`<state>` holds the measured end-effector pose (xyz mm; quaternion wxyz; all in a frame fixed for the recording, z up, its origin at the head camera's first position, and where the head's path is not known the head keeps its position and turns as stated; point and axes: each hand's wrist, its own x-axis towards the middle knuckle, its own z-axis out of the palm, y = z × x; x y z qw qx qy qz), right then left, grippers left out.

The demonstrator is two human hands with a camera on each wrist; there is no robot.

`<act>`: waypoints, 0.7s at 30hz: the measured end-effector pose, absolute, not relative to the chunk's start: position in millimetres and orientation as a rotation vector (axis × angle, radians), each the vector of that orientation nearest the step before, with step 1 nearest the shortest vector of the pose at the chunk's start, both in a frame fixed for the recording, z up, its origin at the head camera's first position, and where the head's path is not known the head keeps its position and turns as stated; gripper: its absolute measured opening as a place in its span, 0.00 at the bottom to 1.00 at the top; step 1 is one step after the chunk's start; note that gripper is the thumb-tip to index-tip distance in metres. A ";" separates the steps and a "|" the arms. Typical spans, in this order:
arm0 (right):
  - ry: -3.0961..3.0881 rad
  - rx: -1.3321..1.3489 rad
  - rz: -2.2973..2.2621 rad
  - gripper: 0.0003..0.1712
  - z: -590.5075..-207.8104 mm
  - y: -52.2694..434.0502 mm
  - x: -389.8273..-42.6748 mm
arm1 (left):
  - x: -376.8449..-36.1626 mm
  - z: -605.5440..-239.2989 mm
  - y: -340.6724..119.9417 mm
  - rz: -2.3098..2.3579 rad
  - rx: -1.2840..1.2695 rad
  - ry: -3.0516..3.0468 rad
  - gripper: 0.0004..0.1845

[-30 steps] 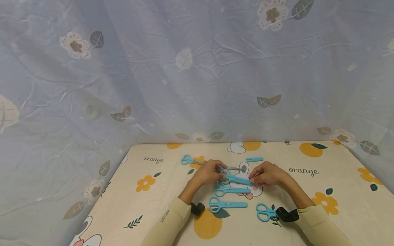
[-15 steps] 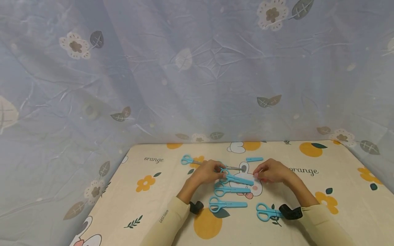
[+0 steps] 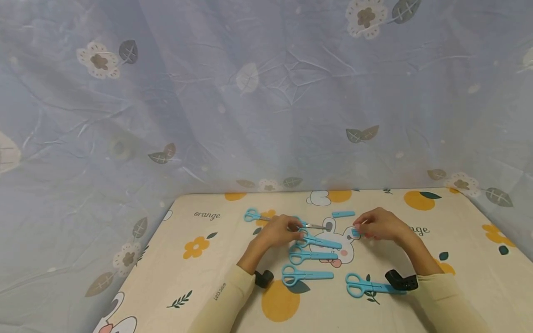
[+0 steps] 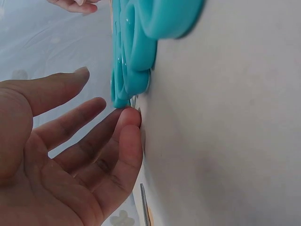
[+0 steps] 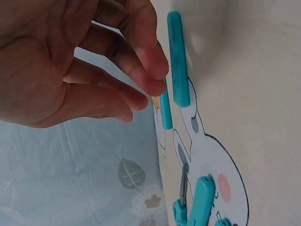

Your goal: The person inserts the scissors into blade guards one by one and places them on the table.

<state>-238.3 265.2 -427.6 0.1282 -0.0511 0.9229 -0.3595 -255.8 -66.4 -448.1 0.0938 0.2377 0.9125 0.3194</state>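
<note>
Head view: one loose blue cap (image 3: 355, 232) lies roughly left-right just under your nearer right hand (image 3: 381, 225); it and your left hand (image 3: 278, 232) relax, gripping nothing.

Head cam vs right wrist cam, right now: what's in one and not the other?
Head only: the left hand, the leftmost scissors, partly behind that hand, and the covered scissors by the right sleeve.

Right wrist only: the palm side of the right hand and the nearer loose sheath end to end; from the head, the fingers hide much of it.

Both: right hand, two loose sheaths, the rabbit print and bare-bladed scissors pointing at its ear.
</note>
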 end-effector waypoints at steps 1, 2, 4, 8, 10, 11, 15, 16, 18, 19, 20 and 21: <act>2.689 -0.148 -1.044 0.18 -427.3 266.7 -238.8 | -255.9 -448.0 -66.7 0.948 0.706 2.710 0.17; 2.700 -0.153 -1.035 0.18 -426.7 268.3 -239.2 | -256.3 -448.0 -67.1 0.950 0.709 2.710 0.17; 2.730 -0.176 -1.011 0.18 -425.8 271.3 -240.0 | -256.7 -447.4 -68.4 0.959 0.713 2.705 0.17; 2.806 -0.222 -0.931 0.18 -425.7 276.0 -242.0 | -258.2 -446.0 -71.5 1.007 0.708 2.675 0.17; 2.828 -0.233 -0.909 0.18 -426.1 277.0 -242.6 | -259.6 -446.0 -73.2 1.026 0.702 2.669 0.18; 2.834 -0.236 -0.903 0.18 -426.3 277.3 -242.8 | -260.2 -446.0 -73.9 1.037 0.698 2.664 0.18; 2.833 -0.236 -0.901 0.19 -426.5 278.2 -242.8 | -261.9 -445.3 -76.4 1.056 0.689 2.675 0.18; 2.832 -0.237 -0.900 0.19 -426.6 278.4 -242.7 | -262.2 -445.0 -76.8 1.058 0.690 2.682 0.18; 2.828 -0.237 -0.898 0.20 -426.8 278.9 -242.5 | -262.9 -444.7 -77.7 1.059 0.699 2.700 0.17; 2.826 -0.237 -0.896 0.21 -427.1 279.1 -242.4 | -263.1 -444.5 -78.1 1.061 0.705 2.708 0.17; 2.825 -0.236 -0.894 0.21 -427.4 279.4 -242.3 | -263.5 -444.3 -78.4 1.065 0.710 2.710 0.17; 2.821 -0.231 -0.896 0.22 -427.7 279.6 -242.2 | -263.9 -444.2 -78.7 1.065 0.714 2.717 0.17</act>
